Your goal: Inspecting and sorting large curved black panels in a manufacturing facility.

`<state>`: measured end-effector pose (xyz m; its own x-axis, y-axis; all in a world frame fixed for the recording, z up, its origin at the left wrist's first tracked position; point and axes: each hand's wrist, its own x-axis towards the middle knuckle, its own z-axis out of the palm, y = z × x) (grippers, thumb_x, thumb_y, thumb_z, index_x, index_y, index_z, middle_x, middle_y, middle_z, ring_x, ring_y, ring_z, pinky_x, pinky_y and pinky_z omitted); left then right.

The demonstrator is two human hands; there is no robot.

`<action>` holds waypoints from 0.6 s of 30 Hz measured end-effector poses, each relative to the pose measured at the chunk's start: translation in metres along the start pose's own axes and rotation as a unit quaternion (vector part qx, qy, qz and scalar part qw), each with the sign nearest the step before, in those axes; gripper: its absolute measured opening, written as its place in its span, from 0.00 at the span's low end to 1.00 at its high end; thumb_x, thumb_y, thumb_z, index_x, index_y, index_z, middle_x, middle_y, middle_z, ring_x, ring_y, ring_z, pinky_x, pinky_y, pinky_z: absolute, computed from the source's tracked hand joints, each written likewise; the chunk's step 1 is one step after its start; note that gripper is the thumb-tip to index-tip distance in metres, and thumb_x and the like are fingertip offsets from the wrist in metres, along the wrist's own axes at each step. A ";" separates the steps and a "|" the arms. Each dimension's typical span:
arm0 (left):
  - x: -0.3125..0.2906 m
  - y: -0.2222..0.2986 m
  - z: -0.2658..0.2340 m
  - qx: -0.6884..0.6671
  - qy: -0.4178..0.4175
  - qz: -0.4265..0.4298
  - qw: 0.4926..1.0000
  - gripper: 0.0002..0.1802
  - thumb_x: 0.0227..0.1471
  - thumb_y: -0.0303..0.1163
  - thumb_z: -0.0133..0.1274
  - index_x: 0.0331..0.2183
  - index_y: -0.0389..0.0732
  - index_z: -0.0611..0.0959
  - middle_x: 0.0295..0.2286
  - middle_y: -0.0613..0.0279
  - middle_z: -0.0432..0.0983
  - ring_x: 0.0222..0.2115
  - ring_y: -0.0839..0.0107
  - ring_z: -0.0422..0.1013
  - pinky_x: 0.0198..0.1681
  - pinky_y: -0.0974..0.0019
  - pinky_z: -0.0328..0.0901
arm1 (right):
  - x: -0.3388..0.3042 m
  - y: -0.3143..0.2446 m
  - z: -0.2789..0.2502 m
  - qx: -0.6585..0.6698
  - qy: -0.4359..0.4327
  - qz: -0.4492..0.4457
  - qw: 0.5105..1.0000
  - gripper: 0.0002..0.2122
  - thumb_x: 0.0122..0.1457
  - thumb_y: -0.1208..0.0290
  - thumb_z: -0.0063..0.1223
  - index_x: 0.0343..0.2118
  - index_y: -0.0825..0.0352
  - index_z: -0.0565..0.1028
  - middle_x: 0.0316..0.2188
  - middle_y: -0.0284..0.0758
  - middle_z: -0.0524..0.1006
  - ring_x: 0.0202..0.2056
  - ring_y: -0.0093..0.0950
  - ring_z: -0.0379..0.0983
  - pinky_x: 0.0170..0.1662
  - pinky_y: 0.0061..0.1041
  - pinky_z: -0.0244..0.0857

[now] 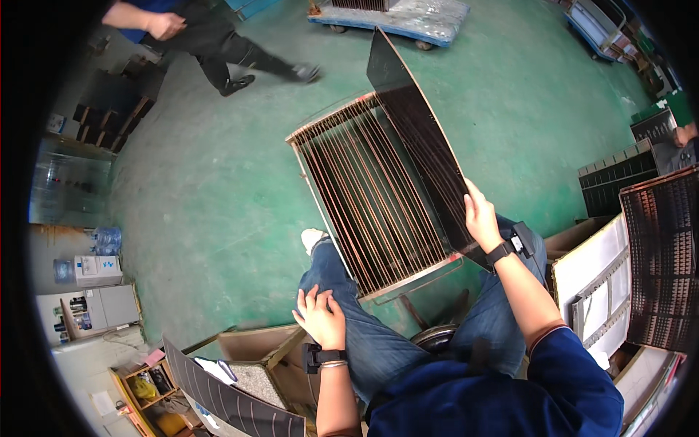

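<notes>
My right hand [483, 218] grips the near edge of a thin, dark rectangular panel [419, 131]. The panel stands tilted on edge along the right side of a metal-framed rack [325, 218] on the floor before me. Whether its lower edge sits in a slot cannot be told. Several similar thin boards [371, 197] with brownish edges stand in rows inside the rack. My left hand [320, 318] lies on my left thigh, fingers spread, holding nothing. Both wrists wear black straps, and my knees are on either side of the rack's near end.
Another person [226, 44] is walking at the upper left. Beyond the rack stands a blue-edged platform trolley [429, 22]. Dark slotted panels [662, 255] and a white board [593, 280] lean close on my right. A striped dark panel [240, 393] is near my left elbow.
</notes>
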<state>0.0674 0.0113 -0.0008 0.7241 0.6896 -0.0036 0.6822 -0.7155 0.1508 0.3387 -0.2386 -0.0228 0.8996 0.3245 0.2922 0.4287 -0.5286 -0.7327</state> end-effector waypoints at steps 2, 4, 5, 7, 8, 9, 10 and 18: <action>0.001 0.000 0.001 0.018 0.003 -0.004 1.000 0.07 0.47 0.33 0.51 0.32 0.51 0.81 0.46 0.71 0.68 0.56 0.61 0.54 0.55 0.38 0.47 | 0.000 0.001 0.005 0.017 -0.022 0.035 0.999 0.18 0.60 0.77 0.40 0.53 0.66 0.63 0.39 0.51 0.73 0.39 0.46 0.72 0.39 0.32 0.66; 0.004 0.002 0.000 0.015 0.003 -0.009 1.000 0.07 0.47 0.34 0.51 0.32 0.51 0.80 0.45 0.72 0.69 0.56 0.62 0.54 0.55 0.36 0.46 | 0.005 0.001 0.005 0.014 -0.021 0.030 0.999 0.18 0.60 0.77 0.39 0.54 0.65 0.63 0.39 0.51 0.73 0.39 0.46 0.72 0.39 0.32 0.66; 0.006 0.006 0.000 0.013 0.006 -0.016 1.000 0.07 0.47 0.32 0.51 0.32 0.50 0.81 0.43 0.69 0.71 0.54 0.61 0.57 0.55 0.40 0.48 | 0.007 0.002 0.005 0.010 -0.019 0.023 0.999 0.18 0.60 0.77 0.39 0.54 0.65 0.62 0.39 0.51 0.73 0.39 0.46 0.73 0.39 0.31 0.66; 0.015 0.013 0.001 0.015 0.008 -0.024 1.000 0.07 0.47 0.31 0.51 0.32 0.49 0.81 0.41 0.67 0.73 0.52 0.60 0.61 0.55 0.44 0.51 | 0.009 0.005 0.006 0.006 -0.016 0.025 1.000 0.18 0.60 0.77 0.39 0.54 0.65 0.62 0.38 0.51 0.73 0.38 0.46 0.73 0.38 0.31 0.66; 0.025 0.017 0.007 -0.114 0.023 -0.010 0.993 0.07 0.47 0.29 0.51 0.31 0.46 0.81 0.39 0.64 0.74 0.49 0.60 0.64 0.54 0.49 0.53 | 0.010 0.007 0.006 -0.001 -0.011 0.026 1.000 0.18 0.60 0.77 0.39 0.54 0.64 0.62 0.38 0.51 0.73 0.38 0.46 0.73 0.38 0.31 0.67; 0.033 0.024 0.012 -0.241 0.036 0.003 0.970 0.07 0.47 0.28 0.50 0.31 0.44 0.81 0.37 0.61 0.76 0.45 0.60 0.67 0.53 0.53 0.54 | 0.011 0.008 0.006 0.005 -0.028 0.048 0.998 0.18 0.61 0.77 0.38 0.54 0.65 0.62 0.40 0.51 0.73 0.40 0.45 0.73 0.40 0.30 0.66; 0.042 0.041 0.017 -0.339 0.038 0.028 0.940 0.08 0.49 0.24 0.48 0.32 0.38 0.81 0.35 0.54 0.75 0.39 0.59 0.71 0.48 0.62 0.61 | 0.012 0.012 0.007 0.003 -0.030 0.051 0.998 0.18 0.61 0.77 0.38 0.54 0.65 0.62 0.40 0.51 0.73 0.40 0.45 0.73 0.40 0.30 0.66; 0.053 0.150 0.131 -0.523 -0.052 -0.024 0.850 0.08 0.55 0.24 0.45 0.34 0.36 0.80 0.31 0.62 0.76 0.34 0.76 0.70 0.41 0.73 0.64 | 0.020 0.006 0.009 0.032 -0.036 0.055 0.997 0.17 0.60 0.78 0.38 0.53 0.69 0.63 0.41 0.52 0.72 0.42 0.45 0.71 0.43 0.29 0.65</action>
<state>0.2212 -0.0742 -0.1080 0.7398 0.6632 -0.1133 0.2869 -0.1587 0.9447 0.3584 -0.2281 -0.0266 0.9316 0.3244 0.1643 0.3192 -0.5131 -0.7968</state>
